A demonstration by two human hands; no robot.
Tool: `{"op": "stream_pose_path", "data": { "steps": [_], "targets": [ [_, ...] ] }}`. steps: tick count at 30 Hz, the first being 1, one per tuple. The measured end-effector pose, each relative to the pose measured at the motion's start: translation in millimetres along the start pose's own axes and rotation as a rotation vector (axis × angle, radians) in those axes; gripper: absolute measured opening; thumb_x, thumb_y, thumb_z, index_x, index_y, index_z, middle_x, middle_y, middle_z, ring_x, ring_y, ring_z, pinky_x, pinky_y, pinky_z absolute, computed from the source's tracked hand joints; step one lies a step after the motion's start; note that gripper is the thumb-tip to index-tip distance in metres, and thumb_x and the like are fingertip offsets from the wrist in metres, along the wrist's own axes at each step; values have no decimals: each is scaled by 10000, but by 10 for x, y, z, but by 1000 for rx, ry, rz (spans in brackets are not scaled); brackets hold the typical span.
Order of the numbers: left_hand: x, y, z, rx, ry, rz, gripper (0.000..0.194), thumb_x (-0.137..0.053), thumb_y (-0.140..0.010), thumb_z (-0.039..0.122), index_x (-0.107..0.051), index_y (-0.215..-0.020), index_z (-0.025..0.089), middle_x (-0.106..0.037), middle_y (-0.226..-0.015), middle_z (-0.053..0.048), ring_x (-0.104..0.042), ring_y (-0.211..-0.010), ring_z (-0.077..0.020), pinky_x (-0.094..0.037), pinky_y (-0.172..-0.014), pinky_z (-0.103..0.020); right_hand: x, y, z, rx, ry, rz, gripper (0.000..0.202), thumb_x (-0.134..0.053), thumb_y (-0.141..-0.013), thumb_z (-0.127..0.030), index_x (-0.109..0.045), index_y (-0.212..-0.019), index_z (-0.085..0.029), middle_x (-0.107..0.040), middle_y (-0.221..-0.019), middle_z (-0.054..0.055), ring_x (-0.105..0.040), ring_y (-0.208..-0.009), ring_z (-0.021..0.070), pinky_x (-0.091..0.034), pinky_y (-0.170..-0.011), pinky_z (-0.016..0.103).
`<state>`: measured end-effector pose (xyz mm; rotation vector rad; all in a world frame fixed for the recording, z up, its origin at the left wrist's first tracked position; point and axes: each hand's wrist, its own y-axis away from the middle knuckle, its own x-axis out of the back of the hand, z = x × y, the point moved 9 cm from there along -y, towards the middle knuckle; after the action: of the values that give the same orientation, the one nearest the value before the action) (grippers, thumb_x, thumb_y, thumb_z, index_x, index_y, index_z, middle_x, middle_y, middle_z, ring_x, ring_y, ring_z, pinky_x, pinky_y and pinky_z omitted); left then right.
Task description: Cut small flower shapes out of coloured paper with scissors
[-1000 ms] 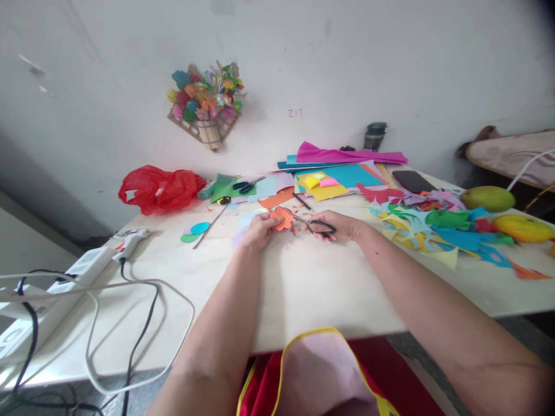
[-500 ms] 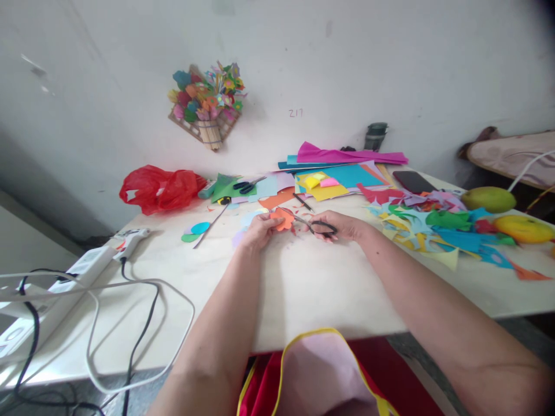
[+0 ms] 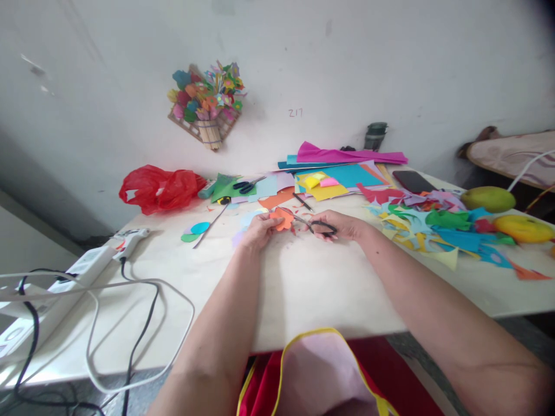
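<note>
Between the thumb and fingers of my left hand is an orange paper flower with rounded petals. My right hand grips the black handles of a pair of scissors. Their blades point left and meet the flower's upper right edge; how far apart the blades are is hard to see. Small orange scraps lie on the table just below the blades. A dark pen rests behind my hands, beside an orange paper sheet.
Colourful paper scraps and two mangoes lie on the right of the table. Stacked sheets and a phone are at the back. A red plastic bag, power strips and loose cables occupy the left.
</note>
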<state>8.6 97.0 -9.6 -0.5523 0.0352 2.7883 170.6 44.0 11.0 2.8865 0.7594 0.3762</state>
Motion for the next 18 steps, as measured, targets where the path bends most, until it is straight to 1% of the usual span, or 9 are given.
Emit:
{"op": "stream_pose_path", "data": {
  "steps": [7,10,13,18],
  "targets": [
    [-22,9,-1,15,6,-10,251,-892,-502,186,-712,-645,87,-707,-669,-83,-640,-597,-150,-509,-631,-271,19,-12,33,0,-40,-15,199,-650,-744,-252,-672,-889,-118,-482,-444,-61,-434,-357,80,-285,-317,189],
    [-41,12,0,20,10,-27,266,-892,-502,188,-720,-671,77,-717,-692,-91,-651,-608,-152,-514,-642,-270,25,-10,42,-13,-45,-13,191,-634,-746,-216,-677,-903,-116,-456,-429,-67,-433,-373,86,-301,-329,189],
    [-47,15,-2,25,10,-35,263,-889,-511,187,-715,-674,74,-717,-695,-92,-657,-616,-158,-523,-652,-279,30,-12,44,-13,-40,-14,207,-630,-740,-194,-682,-922,-110,-438,-423,-74,-432,-376,86,-297,-334,189],
    [-48,20,-5,30,19,-32,229,-875,-533,165,-712,-672,83,-714,-685,-81,-653,-603,-156,-533,-645,-284,41,-23,58,-4,-44,-24,229,-647,-731,-206,-696,-935,-114,-435,-420,-76,-431,-376,87,-274,-333,193]
  ]
}}
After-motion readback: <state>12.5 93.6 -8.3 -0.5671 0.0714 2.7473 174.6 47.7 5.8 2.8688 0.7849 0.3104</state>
